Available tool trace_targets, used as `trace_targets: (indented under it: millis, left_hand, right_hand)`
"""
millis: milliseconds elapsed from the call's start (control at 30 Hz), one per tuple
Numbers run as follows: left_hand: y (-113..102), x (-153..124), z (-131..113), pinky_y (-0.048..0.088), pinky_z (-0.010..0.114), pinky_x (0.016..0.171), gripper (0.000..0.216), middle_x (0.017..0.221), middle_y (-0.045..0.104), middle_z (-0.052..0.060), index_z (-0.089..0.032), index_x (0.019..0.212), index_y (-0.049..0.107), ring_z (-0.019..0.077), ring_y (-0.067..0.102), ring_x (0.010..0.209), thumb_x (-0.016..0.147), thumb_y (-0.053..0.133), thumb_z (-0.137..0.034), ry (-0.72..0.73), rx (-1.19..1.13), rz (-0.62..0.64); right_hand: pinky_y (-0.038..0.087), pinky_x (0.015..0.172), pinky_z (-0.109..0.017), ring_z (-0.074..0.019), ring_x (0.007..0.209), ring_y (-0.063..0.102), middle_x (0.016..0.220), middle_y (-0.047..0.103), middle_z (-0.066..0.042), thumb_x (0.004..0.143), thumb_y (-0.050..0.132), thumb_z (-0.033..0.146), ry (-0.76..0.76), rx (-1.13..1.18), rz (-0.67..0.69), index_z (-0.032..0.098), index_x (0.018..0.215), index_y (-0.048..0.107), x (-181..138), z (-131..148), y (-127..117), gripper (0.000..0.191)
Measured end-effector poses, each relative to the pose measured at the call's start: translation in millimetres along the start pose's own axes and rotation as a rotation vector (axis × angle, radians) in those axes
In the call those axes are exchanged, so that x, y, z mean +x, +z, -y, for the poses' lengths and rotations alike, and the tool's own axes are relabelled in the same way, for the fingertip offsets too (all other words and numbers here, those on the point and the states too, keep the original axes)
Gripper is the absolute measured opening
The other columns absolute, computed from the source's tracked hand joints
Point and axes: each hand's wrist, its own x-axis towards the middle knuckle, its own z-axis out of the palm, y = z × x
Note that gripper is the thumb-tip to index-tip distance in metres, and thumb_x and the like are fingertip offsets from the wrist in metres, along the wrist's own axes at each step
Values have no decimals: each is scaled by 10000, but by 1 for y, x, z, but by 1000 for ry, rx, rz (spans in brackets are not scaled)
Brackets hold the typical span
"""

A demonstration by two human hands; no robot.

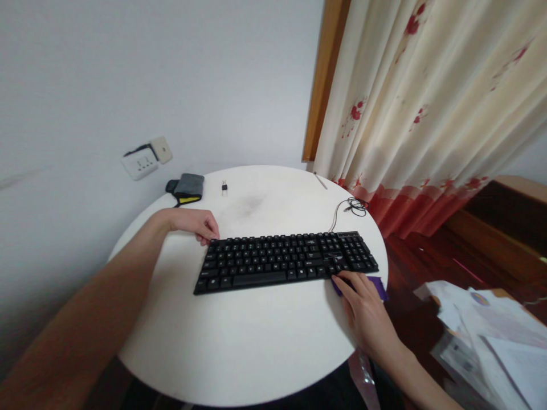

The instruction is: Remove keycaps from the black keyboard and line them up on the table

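Note:
A black keyboard (273,262) lies on the round white table, turned slightly. At its far left corner is my left hand (199,224), fingers curled together in a pinch at the edge. My right hand (361,304) rests at the front edge, towards the right, with its fingers stretched and the tips touching the keyboard. Beneath that hand a purple cloth (379,286) shows on both sides, mostly covered. From the keyboard's back edge a thin black cable (356,206) runs to a loose coil on the table.
A folded grey cloth (190,185) with a yellow edge lies at the back left of the white table (239,347). Near it sits a small black clip-like item (224,187). A thin stick (320,181) lies at the back right. Papers (491,324) are piled at right, below the curtain (410,114).

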Motion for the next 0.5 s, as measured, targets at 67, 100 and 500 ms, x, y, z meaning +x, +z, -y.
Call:
trace_targets:
  millis: [67, 100, 500]
  left_hand:
    - [1, 0, -1, 464, 200, 595, 316, 706, 730, 87, -161, 846, 795, 157, 646, 647, 736, 743, -453, 1, -4, -2]
    - [1, -1, -2, 464, 200, 593, 316, 696, 728, 86, -158, 840, 794, 156, 645, 642, 732, 746, -451, 1, -3, -3]
    - [5, 0, -5, 492, 209, 614, 341, 711, 742, 90, -135, 846, 781, 165, 670, 668, 686, 786, -435, -7, -29, -19]
  right_hand:
    - [487, 940, -504, -289, 1100, 531, 1196, 589, -153, 884, 449, 29, -8, 6, 8, 127, 1231, 619, 1, 4, 2, 398]
    - [485, 945, -504, -288, 1098, 531, 1193, 588, -155, 882, 447, 24, -9, 12, 10, 123, 1224, 622, 2, 6, 3, 397]
    - [518, 837, -417, -257, 955, 549, 1056, 587, -140, 868, 444, -5, -48, 99, 68, 116, 1194, 641, 23, 40, 14, 400]
